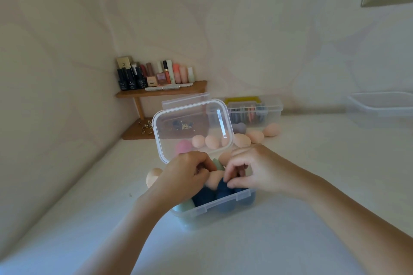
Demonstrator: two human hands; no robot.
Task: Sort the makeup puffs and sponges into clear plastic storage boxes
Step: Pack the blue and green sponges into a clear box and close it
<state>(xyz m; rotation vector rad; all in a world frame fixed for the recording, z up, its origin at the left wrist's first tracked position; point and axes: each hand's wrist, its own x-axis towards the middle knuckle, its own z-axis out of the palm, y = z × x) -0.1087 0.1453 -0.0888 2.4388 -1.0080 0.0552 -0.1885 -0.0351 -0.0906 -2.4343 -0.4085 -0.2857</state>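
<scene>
I cannot see the fingertips of the left hand. They curl down into the clear box and hide behind the knuckles, so I cannot tell if they hold anything. The box lid stands open at the back and blurs the pink and peach sponges behind it. A big tub on the far right is cut off by the edge.

Both arms reach in from the bottom and meet over the box. The right hand bends at the wrist, and its thumb and curled fingers pinch the top of a dark blue sponge inside the box. A peach sponge and a green sponge sit in the box too. More loose sponges lie on the white table behind it.
</scene>
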